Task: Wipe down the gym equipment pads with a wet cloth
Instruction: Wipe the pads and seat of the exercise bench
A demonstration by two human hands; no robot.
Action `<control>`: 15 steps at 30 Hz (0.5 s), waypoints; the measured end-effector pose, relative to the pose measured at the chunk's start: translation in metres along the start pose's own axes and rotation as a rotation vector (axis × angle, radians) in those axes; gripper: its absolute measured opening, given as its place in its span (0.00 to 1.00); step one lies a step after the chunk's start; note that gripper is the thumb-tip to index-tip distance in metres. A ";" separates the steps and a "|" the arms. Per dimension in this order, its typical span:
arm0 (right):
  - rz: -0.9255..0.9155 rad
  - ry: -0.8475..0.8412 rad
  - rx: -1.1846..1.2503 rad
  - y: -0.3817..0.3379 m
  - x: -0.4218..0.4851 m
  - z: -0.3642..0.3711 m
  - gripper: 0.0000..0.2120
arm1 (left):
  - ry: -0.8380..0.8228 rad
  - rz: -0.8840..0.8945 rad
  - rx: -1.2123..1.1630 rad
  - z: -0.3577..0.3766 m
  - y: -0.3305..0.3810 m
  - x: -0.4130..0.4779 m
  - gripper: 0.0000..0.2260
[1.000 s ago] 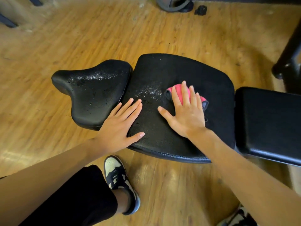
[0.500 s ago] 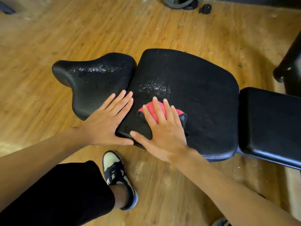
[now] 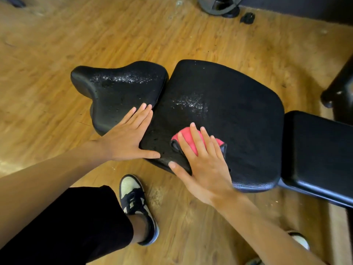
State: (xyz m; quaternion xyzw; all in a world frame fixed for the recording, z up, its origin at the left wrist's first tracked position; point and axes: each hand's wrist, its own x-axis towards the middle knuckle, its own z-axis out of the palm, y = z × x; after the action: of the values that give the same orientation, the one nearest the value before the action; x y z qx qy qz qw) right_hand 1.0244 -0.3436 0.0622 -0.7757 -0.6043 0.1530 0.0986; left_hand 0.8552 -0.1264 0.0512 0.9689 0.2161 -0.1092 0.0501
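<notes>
Cloth (image 3: 187,138) has been drawn from mid-pad to the pad's (image 3: 238,111) near edge. It is pressed flat beneath the right hand (image 3: 204,165), fingers straight. Left hand (image 3: 124,139) is laid flat just alongside. Droplets (image 3: 189,104) lie beyond the fingertips.

Open: far half and right side of the wide pad (image 3: 238,115), bare out to its rim.
Open: top of the saddle-shaped pad (image 3: 118,88), beyond my left fingertips.
Narrow: the strip of pad between my thumbs, which are near each other but apart.
Blocked: near-left corner of the wide pad, under my left hand (image 3: 126,138), laid flat across the seam between the two pads.
Blocked: near edge, under my right hand (image 3: 206,163), flat on the pink cloth (image 3: 189,138).
Right limit: a third pad (image 3: 321,150) just beside the wide one; a dark post (image 3: 338,87) beyond.
Below: my shoe (image 3: 133,199) on the wooden floor (image 3: 57,54), which is open to the left.
</notes>
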 end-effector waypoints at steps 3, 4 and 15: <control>0.036 -0.007 0.008 0.021 -0.045 0.003 0.38 | 0.020 -0.038 -0.075 0.002 0.006 0.003 0.60; 0.045 -0.002 0.014 0.025 -0.053 0.004 0.38 | 0.027 -0.043 -0.088 0.002 0.007 0.004 0.59; 0.261 0.087 -0.037 0.056 0.097 -0.022 0.47 | 0.001 -0.088 -0.143 -0.001 0.017 0.024 0.61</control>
State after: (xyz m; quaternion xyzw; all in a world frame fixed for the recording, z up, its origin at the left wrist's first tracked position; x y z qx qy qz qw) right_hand 1.1049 -0.2631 0.0524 -0.8553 -0.4962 0.1197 0.0895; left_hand 0.8833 -0.1315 0.0471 0.9526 0.2655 -0.0953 0.1141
